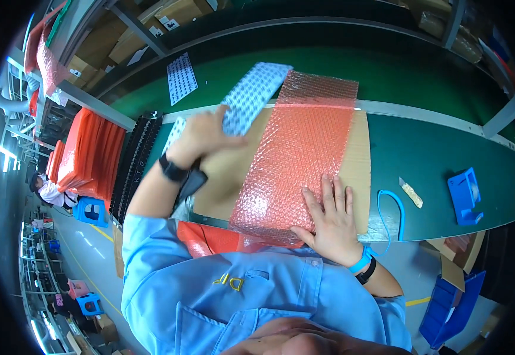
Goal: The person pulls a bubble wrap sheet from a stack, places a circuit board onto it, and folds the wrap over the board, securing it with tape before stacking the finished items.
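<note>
A red translucent bubble-wrap bag [296, 160] lies lengthwise over a flat brown cardboard sheet [358, 168] on the green worktop. My right hand [333, 222] rests open on the bag's near right part, fingers spread. My left hand [210, 136] is over the cardboard's left side, smeared by motion; its thumb sticks out to the right. At its fingers is a sheet of small printed labels [256, 94], slanting toward the bag's far end. Whether the fingers grip that sheet cannot be made out. A dark object [193, 184] is partly hidden below my left wrist.
Right of the cardboard lie a blue cord [401, 210], a cutter knife [411, 193] and a blue plastic holder [464, 196]. Another label sheet [182, 78] is at the back. Stacked red bags [89, 154] and a black rack [137, 157] stand left. Metal uprights frame the bench.
</note>
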A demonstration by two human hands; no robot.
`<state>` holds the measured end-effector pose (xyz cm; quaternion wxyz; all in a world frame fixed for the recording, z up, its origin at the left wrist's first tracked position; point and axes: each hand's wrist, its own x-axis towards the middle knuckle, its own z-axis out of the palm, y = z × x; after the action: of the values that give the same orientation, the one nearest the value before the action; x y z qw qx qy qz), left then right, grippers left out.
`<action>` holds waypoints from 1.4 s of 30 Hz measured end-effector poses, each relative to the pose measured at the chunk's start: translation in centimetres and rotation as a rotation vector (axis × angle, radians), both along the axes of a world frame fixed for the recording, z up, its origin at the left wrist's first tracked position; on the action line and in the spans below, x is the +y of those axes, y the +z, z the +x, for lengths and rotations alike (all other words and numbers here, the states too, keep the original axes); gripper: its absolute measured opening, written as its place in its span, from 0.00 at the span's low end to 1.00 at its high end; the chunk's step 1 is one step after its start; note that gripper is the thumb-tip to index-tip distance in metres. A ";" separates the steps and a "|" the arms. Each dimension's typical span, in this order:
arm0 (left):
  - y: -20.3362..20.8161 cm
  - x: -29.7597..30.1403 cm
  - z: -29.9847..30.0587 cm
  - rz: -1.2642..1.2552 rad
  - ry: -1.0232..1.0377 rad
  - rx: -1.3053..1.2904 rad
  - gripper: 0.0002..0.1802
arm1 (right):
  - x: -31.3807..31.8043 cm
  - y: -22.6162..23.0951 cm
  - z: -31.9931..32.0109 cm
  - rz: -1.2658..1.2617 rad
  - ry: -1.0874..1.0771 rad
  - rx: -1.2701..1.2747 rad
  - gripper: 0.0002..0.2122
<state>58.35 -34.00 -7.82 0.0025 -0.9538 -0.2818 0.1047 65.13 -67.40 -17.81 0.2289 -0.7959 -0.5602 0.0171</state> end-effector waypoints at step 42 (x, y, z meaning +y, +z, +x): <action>-6.9 16.6 10.2 -0.061 0.931 -0.405 0.63 | -0.1 1.5 -0.4 0.005 0.018 0.018 0.34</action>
<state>68.53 -17.41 -14.68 -0.1268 -0.7279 -0.6685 -0.0844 64.72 -67.46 -16.31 0.2358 -0.7901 -0.5653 0.0250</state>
